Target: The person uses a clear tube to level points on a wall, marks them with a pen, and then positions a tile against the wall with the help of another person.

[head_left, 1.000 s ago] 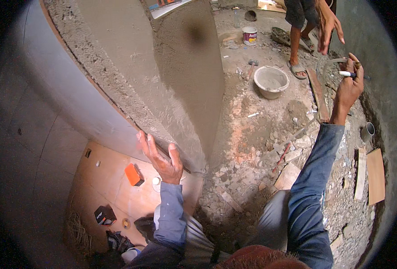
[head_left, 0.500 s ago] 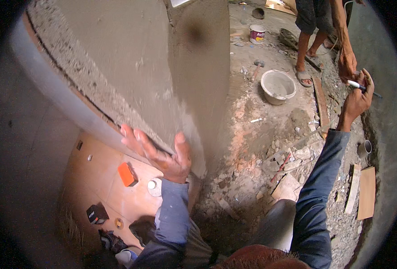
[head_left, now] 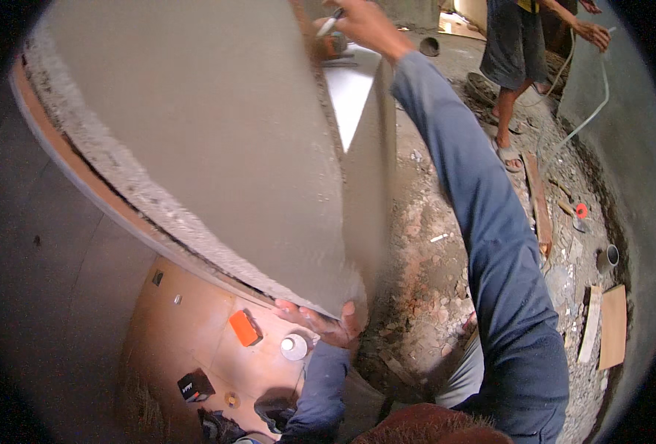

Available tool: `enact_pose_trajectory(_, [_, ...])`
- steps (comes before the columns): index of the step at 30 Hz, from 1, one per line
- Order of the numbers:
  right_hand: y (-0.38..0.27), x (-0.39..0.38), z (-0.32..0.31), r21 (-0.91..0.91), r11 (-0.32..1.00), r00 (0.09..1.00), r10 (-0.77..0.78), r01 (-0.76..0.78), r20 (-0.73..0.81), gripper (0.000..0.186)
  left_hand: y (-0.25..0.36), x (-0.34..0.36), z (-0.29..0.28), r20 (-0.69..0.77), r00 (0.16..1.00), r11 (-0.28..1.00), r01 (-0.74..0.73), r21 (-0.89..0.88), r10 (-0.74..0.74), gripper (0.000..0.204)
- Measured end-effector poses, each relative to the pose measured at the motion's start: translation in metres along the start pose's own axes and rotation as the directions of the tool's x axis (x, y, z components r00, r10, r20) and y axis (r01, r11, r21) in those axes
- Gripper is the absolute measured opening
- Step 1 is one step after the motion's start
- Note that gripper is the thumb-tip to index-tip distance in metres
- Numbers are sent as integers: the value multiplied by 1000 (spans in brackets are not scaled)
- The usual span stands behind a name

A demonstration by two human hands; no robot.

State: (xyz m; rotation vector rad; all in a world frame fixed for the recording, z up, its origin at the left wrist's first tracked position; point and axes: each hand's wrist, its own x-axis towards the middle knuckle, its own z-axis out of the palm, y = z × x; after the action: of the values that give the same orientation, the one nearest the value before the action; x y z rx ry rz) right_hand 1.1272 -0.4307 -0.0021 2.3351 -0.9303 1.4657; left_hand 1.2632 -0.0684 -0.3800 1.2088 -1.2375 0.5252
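Observation:
A grey plastered wall (head_left: pixel 231 148) with a rough edge fills the upper left. My left hand (head_left: pixel 322 324) rests at the wall's near lower corner, fingers stretched along its edge and thumb apart, holding nothing. At the top middle, my right hand (head_left: pixel 368 28) is closed around a white and dark marker pen (head_left: pixel 329 24), beside the wall's far edge. Just below that hand, a teal and orange tool (head_left: pixel 334 46), partly hidden, lies by a bright white surface (head_left: pixel 351 96).
Another person (head_left: pixel 516 52) stands at the far right, a hand near a pale hose (head_left: pixel 601 103). Rubble (head_left: pixel 424 296), planks (head_left: pixel 536 200) and a pipe piece (head_left: pixel 607 257) lie on the ground. An orange box (head_left: pixel 244 328) and a white round container (head_left: pixel 294 346) sit on tiles at lower left.
My right hand has swung left with the marker pen, away from the other person's hand, to the wall's far edge. My left hand stays on the wall edge while the view has shifted.

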Motion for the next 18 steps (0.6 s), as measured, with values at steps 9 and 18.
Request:
enact_pose_trajectory(9, [31,31,107,-101,983,960,174,-155,220,48,-14,-12,-8,33,998,999,-48,22,47,93])
enact_pose_trajectory(18, [-51,-64,-29,125,986,987,121,-108,-103,48,-6,13,-18,140,984,992,-120,40,113,63])
